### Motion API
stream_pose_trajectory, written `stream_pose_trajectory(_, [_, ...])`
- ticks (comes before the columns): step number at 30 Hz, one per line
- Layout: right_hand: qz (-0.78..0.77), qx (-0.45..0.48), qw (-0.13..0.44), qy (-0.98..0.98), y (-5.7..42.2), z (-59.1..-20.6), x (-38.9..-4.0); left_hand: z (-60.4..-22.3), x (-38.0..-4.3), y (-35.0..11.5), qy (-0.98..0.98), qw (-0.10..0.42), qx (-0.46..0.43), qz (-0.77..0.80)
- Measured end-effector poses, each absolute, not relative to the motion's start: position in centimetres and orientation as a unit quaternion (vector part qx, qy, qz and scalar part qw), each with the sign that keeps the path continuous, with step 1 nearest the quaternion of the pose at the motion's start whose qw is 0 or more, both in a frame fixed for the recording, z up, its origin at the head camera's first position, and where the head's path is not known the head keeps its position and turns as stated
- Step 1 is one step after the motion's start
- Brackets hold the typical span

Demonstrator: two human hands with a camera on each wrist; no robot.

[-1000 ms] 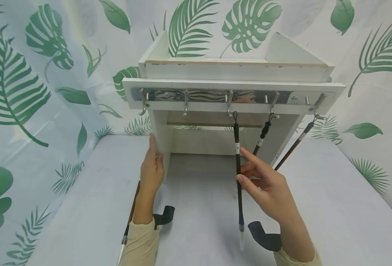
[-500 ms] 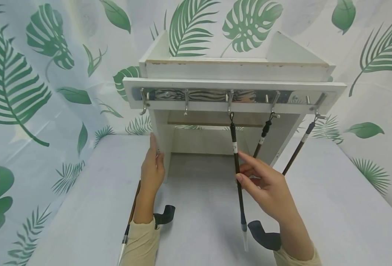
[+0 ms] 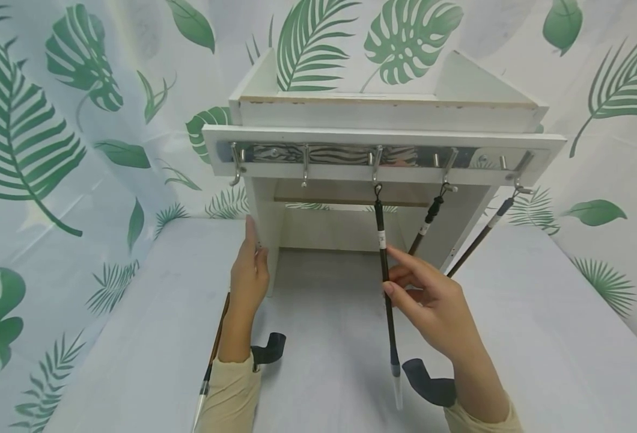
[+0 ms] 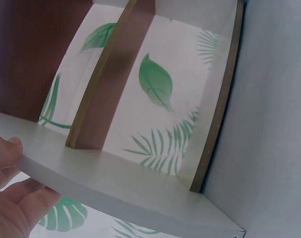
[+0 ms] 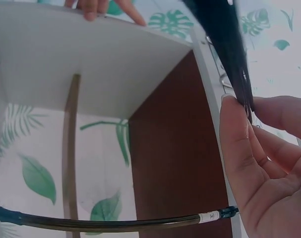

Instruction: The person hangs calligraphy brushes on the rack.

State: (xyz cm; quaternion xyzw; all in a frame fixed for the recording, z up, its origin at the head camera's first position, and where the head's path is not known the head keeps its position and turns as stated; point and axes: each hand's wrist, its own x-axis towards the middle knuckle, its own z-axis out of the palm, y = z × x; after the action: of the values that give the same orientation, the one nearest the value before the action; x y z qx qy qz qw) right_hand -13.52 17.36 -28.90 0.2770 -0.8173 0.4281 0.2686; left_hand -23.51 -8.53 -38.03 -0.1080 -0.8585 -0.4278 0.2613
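Observation:
My right hand [image 3: 429,300] pinches a dark calligraphy brush [image 3: 390,328] between thumb and fingers. The brush hangs nearly upright, its tip in a clear cap [image 3: 397,391]. A cord loop [image 3: 378,191] at its top meets the end of the middle hook [image 3: 375,165]; whether it bears the weight, I cannot tell. In the right wrist view the brush [image 5: 227,54] is close and blurred. My left hand [image 3: 249,276] grips the left side panel [image 4: 115,193] of a white shelf unit, thumb on one face and fingers on the other.
Two more brushes, one at the fourth hook [image 3: 421,234] and one at the right-end hook [image 3: 478,240], hang from the hook rail [image 3: 340,155]. Another brush [image 3: 218,337] lies beside my left forearm on the white table [image 3: 318,373]. A leaf-print cloth [image 3: 151,42] stands behind.
The top of the pinched brush has shifted left and slightly down, its lower end right. The right-end brush swings slightly. My left hand stays on the panel.

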Motion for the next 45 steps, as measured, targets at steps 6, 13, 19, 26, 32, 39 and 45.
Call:
stream_pose_trajectory(6, [0.433, 0.275, 0.268, -0.815, 17.2, -29.0, -13.6, -38.0, -23.5, -8.5, -0.859, 0.258, -0.108, -0.429])
stream_pose_trajectory(13, [0.447, 0.279, 0.266, -0.807, 17.0, -29.1, -13.7, -37.9, -23.6, -8.5, -0.858, 0.261, -0.113, -0.428])
stream_pose_trajectory(19, [0.445, 0.278, 0.265, -0.809, 16.9, -29.4, -14.0, -38.0, -23.6, -8.5, -0.86, 0.258, -0.11, -0.427])
stream_pose_trajectory(26, [0.445, 0.275, 0.266, -0.809, 16.9, -29.4, -14.0, -38.0, -23.6, -8.5, -0.859, 0.259, -0.109, -0.429])
stream_pose_trajectory(32, [0.448, 0.266, 0.257, -0.814, 16.8, -29.5, -14.2, -37.9, -23.6, -8.5, -0.859, 0.261, -0.111, -0.426])
stream_pose_trajectory(39, [0.443, 0.257, 0.249, -0.822, 16.9, -29.9, -14.4, -37.8, -23.5, -8.6, -0.86, 0.254, -0.107, -0.43])
stream_pose_trajectory(45, [0.437, 0.248, 0.242, -0.83, 16.9, -30.1, -14.7, -37.8, -23.4, -8.6, -0.861, 0.25, -0.105, -0.43])
